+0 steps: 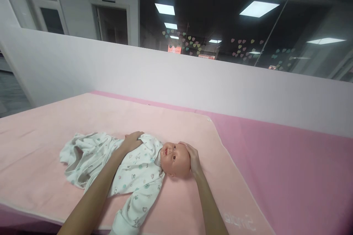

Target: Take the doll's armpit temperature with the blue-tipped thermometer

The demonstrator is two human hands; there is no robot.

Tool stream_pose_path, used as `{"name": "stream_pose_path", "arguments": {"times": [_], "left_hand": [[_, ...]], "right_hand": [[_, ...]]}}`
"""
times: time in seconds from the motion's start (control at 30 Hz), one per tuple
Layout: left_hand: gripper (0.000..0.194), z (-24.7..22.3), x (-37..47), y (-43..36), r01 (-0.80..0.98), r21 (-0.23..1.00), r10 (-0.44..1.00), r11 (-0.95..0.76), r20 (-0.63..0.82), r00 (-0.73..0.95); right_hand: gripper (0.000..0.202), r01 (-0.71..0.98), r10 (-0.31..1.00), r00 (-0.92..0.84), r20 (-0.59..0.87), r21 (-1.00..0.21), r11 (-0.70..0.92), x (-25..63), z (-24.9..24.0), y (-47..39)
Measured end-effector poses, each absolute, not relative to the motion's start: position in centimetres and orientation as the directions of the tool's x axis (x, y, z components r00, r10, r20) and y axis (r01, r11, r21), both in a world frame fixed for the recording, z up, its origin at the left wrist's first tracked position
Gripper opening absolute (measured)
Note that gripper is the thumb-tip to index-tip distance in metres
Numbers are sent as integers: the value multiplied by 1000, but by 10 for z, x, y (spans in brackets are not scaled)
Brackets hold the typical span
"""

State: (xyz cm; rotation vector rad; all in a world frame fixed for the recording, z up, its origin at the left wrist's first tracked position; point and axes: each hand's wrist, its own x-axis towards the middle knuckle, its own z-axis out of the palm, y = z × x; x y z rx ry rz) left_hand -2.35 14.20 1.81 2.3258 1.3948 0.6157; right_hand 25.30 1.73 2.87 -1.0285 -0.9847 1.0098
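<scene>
A baby doll (177, 159) lies on its back on a pale pink mat (55, 117), its bald head toward the right. It wears a white printed top (135, 172), with one long sleeve stretched toward the near edge. White printed cloth (88, 158) lies bunched at its lower body. My left hand (133, 141) rests on the far side of the doll's chest, near the far sleeve, fingers laid on the fabric. Against the crown of the doll's head, my right hand (193, 158) is cupped with its fingers extended.
Under the mat, a darker pink surface (298, 161) shows at the right and along the back. A low white partition (165, 77) runs behind it. Beyond are a dark window (220, 18) with heart stickers and two doorways at the left.
</scene>
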Motion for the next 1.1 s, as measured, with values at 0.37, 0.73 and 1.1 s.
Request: {"name": "stream_pose_path", "arguments": {"times": [0.37,0.73,1.1], "left_hand": [[43,17,-23,146,753,488,893,-441,150,425],[25,62,-16,66,535,620,815,-574,369,447],[41,33,-3,71,-57,994,986,-98,105,129]], "right_hand": [[37,-165,955,242,171,-963,215,253,28,18],[32,-229,969,210,127,-958,175,250,30,14],[28,741,667,365,650,-636,215,248,57,4]]}}
